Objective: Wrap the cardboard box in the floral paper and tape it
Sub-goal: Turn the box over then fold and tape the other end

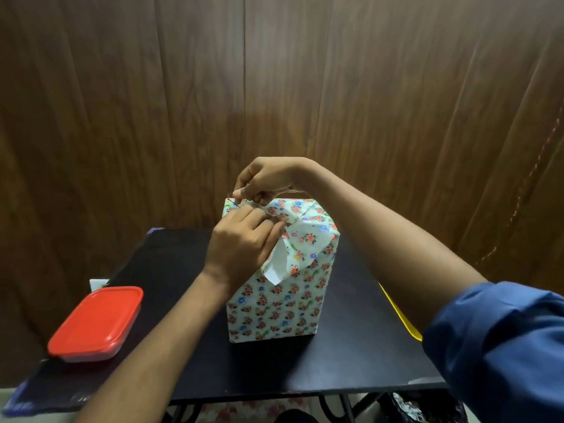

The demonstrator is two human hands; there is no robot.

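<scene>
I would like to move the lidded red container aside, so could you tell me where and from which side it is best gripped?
Grip the red container across its two long sides, just under the lid's rim, coming from above. It lies flat near the table's left edge, nothing stacked on it, and its flat lid offers no handle.

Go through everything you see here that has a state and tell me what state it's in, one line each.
Box: upright on the table, sides wrapped, top not yet closed.
Paper flap: loose, hanging over the near top edge, white underside showing.
Left hand: pinching the paper on the box top.
Right hand: pinching the paper at the far top edge.
Red-lidded container: lid on.
</scene>
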